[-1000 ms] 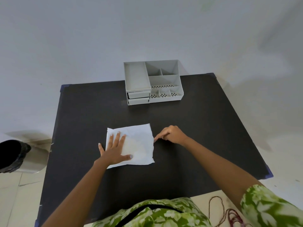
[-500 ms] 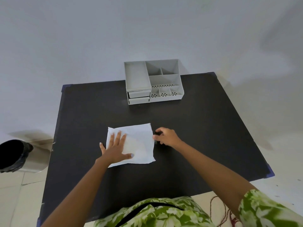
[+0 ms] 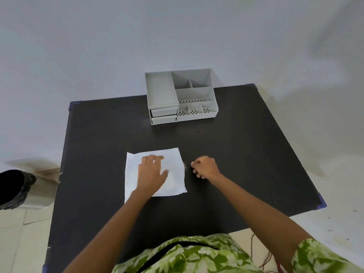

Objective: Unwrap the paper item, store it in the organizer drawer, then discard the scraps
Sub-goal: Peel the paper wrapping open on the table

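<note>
My left hand (image 3: 150, 172) lies flat on the white paper (image 3: 173, 164), fingers spread, gripping nothing — it presses the sheet to the black tabletop (image 3: 246, 154). The paper sits near the middle of the tabletop, toward me. My right hand (image 3: 205, 167) is curled into a loose fist just right of the paper's right edge; I cannot tell whether it pinches anything. The grey organizer (image 3: 181, 95) stands at the far edge, both drawers (image 3: 164, 115) at its left front closed. A black-lined bin (image 3: 13, 189) stands on the floor, far left.
</note>
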